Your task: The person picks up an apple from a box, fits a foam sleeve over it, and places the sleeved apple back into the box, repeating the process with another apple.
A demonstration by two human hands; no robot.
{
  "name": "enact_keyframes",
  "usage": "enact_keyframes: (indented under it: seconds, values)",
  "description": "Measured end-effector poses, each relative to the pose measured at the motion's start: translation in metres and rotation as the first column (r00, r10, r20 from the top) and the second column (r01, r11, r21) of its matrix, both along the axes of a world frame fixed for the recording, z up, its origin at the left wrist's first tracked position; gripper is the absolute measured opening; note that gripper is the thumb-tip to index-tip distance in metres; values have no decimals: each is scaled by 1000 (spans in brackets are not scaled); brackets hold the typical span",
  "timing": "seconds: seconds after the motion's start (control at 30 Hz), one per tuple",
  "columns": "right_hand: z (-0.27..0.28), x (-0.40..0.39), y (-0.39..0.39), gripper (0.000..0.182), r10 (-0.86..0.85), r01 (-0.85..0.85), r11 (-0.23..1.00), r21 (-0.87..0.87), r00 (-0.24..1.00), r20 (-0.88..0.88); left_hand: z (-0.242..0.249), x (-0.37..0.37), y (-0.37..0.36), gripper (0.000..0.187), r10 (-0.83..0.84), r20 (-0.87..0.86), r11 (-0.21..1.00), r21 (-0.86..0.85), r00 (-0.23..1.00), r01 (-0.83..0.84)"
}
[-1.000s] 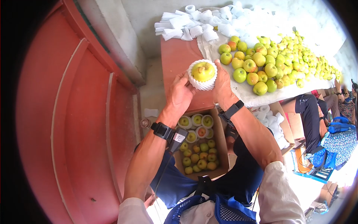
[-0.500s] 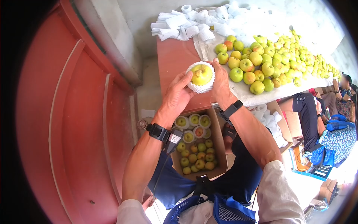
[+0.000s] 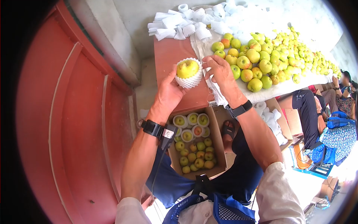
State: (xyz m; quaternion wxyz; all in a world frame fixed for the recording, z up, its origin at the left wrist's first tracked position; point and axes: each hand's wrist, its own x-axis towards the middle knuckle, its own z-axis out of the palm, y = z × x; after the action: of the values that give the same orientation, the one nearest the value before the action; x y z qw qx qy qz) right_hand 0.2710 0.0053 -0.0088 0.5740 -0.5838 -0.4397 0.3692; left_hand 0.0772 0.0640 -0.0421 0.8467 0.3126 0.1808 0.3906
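Observation:
A yellow-green apple [image 3: 187, 68] sits in a white foam net sleeve [image 3: 189, 80], its top bare. My left hand [image 3: 169, 91] holds it from the left and below, over the table's near edge. Just to the right, my right hand [image 3: 220, 74] is apart from the sleeve, fingers bent and spread with nothing between them. Below my hands a cardboard box [image 3: 220, 143] holds loose apples and, towards its far side, several apples in foam nets. A big heap of apples [image 3: 265, 65] lies on the white cloth to the right.
White foam nets [image 3: 172, 21] are piled at the back of the red table [image 3: 169, 56]. A box of foam nets [image 3: 274, 119] stands right of my arm. Other seated people [image 3: 307, 112] are at the right. A red door [image 3: 82, 112] fills the left side.
My right hand has let go of the netted apple and moved slightly right. My left hand has shifted left with the apple, which is tilted more upright.

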Motion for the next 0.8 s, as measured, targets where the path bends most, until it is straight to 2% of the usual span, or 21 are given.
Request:
enact_keyframes:
  seconds: [0.03, 0.1, 0.13, 0.2, 0.23, 0.3, 0.43, 0.5, 0.57, 0.63, 0.7, 0.77, 0.8]
  values:
    - [4, 4, -2, 37, 1, -1, 1000, 0, 1000, -1, -2, -1, 3, 48, -7, -1, 1000, -10, 1000, 7]
    - [11, 9, -5, 40, 80, -81, 997, -7, 966, 244, -3, -6, 8, 48, -19, -31, 1000, -10, 999, 19]
    - [13, 8, -8, 40, 81, -82, 997, -8, 967, 243, -4, -7, 10, 47, -31, -59, 999, -10, 998, 30]
    - [17, 5, -17, 61, 116, -170, 983, 64, 857, 502, -3, -8, 10, 48, -24, -87, 1000, -2, 996, 24]
    - [18, 3, -20, 61, 117, -172, 983, 64, 858, 501, -3, -8, 10, 49, -17, -114, 1000, 7, 993, 18]
    - [21, -3, -26, 79, 164, -338, 935, 108, 680, 715, -5, -7, 11, 50, -32, -150, 999, 37, 988, 38]
    - [24, -17, -40, 84, 189, -319, 947, 32, 638, 747, -5, -4, 5, 52, -74, -191, 995, 58, 979, 87]
    - [23, -17, -42, 88, 183, -269, 963, -26, 576, 797, -11, -3, 7, 51, -90, -205, 991, 74, 975, 107]
    - [19, -14, -41, 86, 190, -261, 964, -50, 546, 816, -14, -3, 9, 51, -108, -218, 988, 89, 970, 130]
    - [12, -12, -39, 84, 203, -256, 964, -77, 514, 834, -16, -4, 10, 54, -138, -328, 974, 125, 935, 188]
    - [7, -14, -37, 80, 214, -241, 965, -107, 476, 853, -19, -1, 8, 55, -118, -364, 973, 145, 924, 182]
    - [11, -10, -37, 77, 233, -251, 961, -112, 524, 819, -18, -3, 7, 56, -93, -398, 971, 167, 913, 172]
    - [14, -6, -34, 73, 249, -263, 958, -113, 569, 783, -13, -5, 9, 55, -107, -369, 984, 94, 923, 151]
